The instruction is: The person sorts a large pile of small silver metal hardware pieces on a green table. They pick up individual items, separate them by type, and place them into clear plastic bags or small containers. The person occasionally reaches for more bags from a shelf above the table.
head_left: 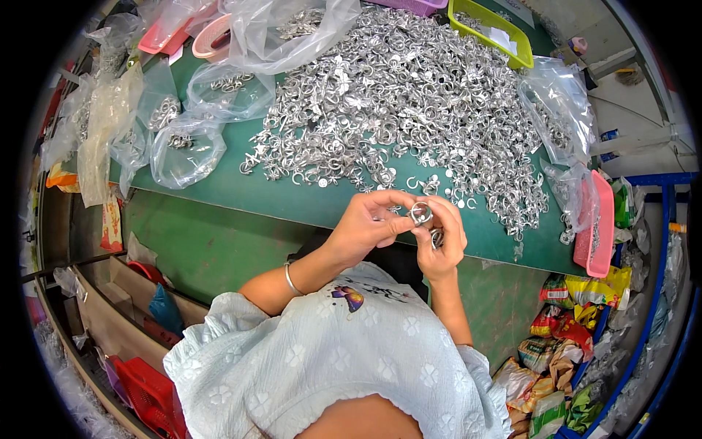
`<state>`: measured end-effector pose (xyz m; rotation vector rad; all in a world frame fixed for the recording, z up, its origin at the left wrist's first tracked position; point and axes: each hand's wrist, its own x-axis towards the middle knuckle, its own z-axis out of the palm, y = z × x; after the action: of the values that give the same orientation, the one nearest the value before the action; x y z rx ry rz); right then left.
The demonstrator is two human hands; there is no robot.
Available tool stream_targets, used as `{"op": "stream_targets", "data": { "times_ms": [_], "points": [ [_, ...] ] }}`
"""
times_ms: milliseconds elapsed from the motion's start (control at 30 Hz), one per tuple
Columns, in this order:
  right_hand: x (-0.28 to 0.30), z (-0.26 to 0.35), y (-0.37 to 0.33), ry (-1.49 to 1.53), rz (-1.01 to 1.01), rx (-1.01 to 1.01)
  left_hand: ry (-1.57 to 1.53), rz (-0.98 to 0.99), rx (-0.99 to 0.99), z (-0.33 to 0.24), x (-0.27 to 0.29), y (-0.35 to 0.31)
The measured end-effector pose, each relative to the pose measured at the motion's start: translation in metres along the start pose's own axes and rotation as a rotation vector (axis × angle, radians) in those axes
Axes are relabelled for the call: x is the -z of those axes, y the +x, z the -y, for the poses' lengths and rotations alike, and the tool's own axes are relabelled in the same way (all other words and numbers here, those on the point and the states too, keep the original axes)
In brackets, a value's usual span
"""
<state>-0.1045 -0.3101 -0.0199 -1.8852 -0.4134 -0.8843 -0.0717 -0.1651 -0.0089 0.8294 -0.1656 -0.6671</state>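
Close in front of my body, just over the table's near edge, both hands meet at a silver metal ring (420,213). My left hand (363,230) pinches the ring from its left side, fingers closed. Fingers and thumb of my right hand (447,249) close on its right side. A second silver ring-shaped piece (436,238) sits in the curl of my right hand. Beyond my hands a large heap of small silver metal pieces (409,95), many of them ring-shaped, spreads across the green table (227,168).
Clear plastic bags of metal pieces (189,154) lie at the table's left; another bag (559,110) lies right. A pink basket (601,227) sits at the right edge, a lime-green tray (523,47) at the back. Colourful packages (570,322) fill the lower right, beside a blue rack (667,241).
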Motion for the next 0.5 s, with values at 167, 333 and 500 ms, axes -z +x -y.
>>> {"op": "stream_targets", "data": {
  "times_ms": [167,333,500],
  "points": [
    [0.003,0.011,-0.006,0.265,-0.029,-0.437,0.650,-0.064,-0.426,-0.012,-0.003,0.000],
    [0.012,0.016,-0.001,0.460,-0.011,-0.648,0.830,-0.062,-0.443,-0.017,-0.004,0.000],
    [0.013,0.018,0.002,0.518,-0.079,-0.704,0.709,-0.075,-0.309,-0.021,-0.002,0.001]
  ]
}}
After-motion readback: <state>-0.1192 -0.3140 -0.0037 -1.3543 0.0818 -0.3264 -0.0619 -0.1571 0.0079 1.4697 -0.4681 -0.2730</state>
